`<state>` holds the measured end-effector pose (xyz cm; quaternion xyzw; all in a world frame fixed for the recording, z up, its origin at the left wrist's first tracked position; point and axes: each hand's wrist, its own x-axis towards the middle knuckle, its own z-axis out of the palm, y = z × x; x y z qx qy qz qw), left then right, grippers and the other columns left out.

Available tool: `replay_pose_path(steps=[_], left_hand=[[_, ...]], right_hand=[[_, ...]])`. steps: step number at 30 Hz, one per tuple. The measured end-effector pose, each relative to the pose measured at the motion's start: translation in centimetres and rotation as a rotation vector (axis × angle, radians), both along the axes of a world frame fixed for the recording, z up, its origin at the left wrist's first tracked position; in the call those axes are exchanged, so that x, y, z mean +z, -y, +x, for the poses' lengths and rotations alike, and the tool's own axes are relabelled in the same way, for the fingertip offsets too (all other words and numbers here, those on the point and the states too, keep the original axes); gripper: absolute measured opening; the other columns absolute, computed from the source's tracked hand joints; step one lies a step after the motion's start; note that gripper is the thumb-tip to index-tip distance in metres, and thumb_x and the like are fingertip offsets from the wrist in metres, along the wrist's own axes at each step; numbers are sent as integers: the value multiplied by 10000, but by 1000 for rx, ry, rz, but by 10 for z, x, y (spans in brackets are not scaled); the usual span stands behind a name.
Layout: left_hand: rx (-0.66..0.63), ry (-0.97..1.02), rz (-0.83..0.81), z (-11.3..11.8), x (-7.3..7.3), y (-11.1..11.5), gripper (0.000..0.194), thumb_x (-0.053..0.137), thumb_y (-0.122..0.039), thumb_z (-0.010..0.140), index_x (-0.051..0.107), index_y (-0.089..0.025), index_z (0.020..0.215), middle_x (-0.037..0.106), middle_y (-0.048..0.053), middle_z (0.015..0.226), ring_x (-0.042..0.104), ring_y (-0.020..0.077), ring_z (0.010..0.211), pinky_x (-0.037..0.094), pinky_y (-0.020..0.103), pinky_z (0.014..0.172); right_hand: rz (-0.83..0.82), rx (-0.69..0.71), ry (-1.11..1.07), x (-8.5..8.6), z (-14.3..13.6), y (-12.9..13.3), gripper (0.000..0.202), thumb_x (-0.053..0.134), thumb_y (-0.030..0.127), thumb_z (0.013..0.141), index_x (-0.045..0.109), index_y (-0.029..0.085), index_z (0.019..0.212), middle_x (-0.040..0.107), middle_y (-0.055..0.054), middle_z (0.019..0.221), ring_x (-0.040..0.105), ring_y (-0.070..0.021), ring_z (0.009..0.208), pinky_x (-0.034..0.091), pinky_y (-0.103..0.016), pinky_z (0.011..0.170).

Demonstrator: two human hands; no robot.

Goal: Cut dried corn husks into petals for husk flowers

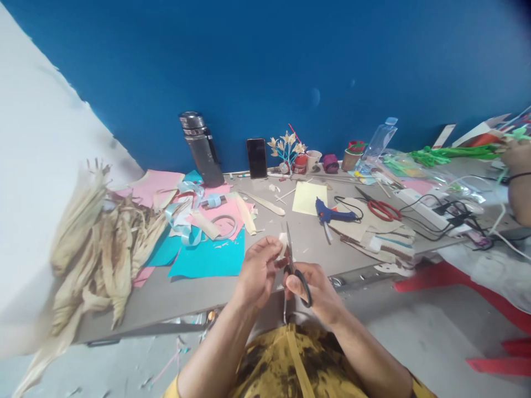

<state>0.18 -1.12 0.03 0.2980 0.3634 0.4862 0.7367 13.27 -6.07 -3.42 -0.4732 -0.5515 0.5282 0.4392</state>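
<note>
My left hand [259, 268] pinches a small pale strip [283, 243], which looks like a piece of corn husk. Scissors [290, 257] with black handles are in my right hand [313, 287], thumb and fingers in the loops. Their blades point up and away from me, right beside the strip; whether they touch it I cannot tell. Both hands are above the table's front edge. Just beyond them lie pale scraps and a long husk piece [263, 203]. A blue glue gun [336, 213] rests on the table to the right of my hands.
Dried corn husks [112, 249] are heaped at the left. Blue paper [211, 260], a thermos [202, 149], a phone [256, 158] and a husk flower stem [287, 149] stand or lie behind. Red-handled scissors [384, 210] and a power strip [431, 213] are rightward. Another person's arm [518, 177] shows far right.
</note>
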Motion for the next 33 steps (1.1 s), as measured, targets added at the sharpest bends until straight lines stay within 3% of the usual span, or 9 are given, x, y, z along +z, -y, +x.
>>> replay_pose_path(steps=[10, 16, 19, 21, 23, 27, 30, 33], left_hand=[[-5, 29, 30, -4, -4, -1, 215, 743, -230, 671, 546, -165, 616, 524, -16, 639, 539, 124, 649, 465, 261, 665], [-53, 47, -1, -6, -2, 0, 161, 735, -200, 698, 590, -152, 648, 595, 12, 717, 573, 122, 703, 491, 238, 681], [-171, 78, -27, -6, 0, 1, 153, 754, -194, 688, 608, -148, 675, 667, 53, 864, 613, 138, 731, 515, 243, 655], [-297, 82, -34, -6, -1, 4, 157, 752, -227, 697, 616, -148, 699, 685, 71, 920, 590, 129, 616, 507, 254, 541], [-344, 69, -30, -4, -2, 7, 164, 743, -260, 711, 626, -145, 714, 684, 67, 880, 522, 102, 498, 459, 246, 435], [-253, 64, -37, -1, -5, 13, 187, 739, -271, 707, 621, -129, 685, 640, 45, 734, 490, 86, 471, 386, 200, 389], [-202, 99, -61, -1, -5, 14, 200, 748, -280, 700, 612, -133, 695, 641, 45, 743, 518, 96, 506, 381, 193, 397], [-117, 104, -67, -3, -5, 8, 209, 773, -267, 679, 609, -139, 698, 651, 43, 811, 562, 105, 588, 444, 203, 472]], right_hand=[[-64, -9, -34, -12, 1, 3, 552, 714, 644, 750, 587, 152, 534, 565, -10, 493, 423, -99, 480, 283, -245, 488], [-95, 65, -329, -24, 3, 1, 563, 642, 683, 805, 667, 126, 731, 622, -48, 596, 448, -105, 521, 259, -252, 500], [-119, 62, -432, -22, 3, 0, 575, 683, 699, 757, 664, 124, 728, 597, -41, 577, 448, -105, 516, 251, -247, 487], [-163, 52, -485, -22, 4, 0, 575, 739, 692, 702, 662, 122, 708, 580, -35, 568, 456, -104, 517, 239, -240, 477], [-237, 39, -537, -24, 5, 1, 565, 809, 658, 635, 673, 116, 720, 575, -31, 576, 447, -94, 512, 222, -229, 468], [-355, 56, -683, -25, 5, 8, 519, 878, 545, 620, 717, 109, 853, 598, -28, 656, 357, -53, 511, 222, -202, 473], [-349, 73, -746, -20, 3, 12, 446, 877, 465, 663, 733, 111, 893, 620, -42, 715, 333, -53, 542, 258, -194, 496], [-275, -4, -590, -13, 5, 11, 367, 832, 437, 719, 742, 120, 880, 662, -64, 770, 368, -71, 560, 289, -209, 514]])
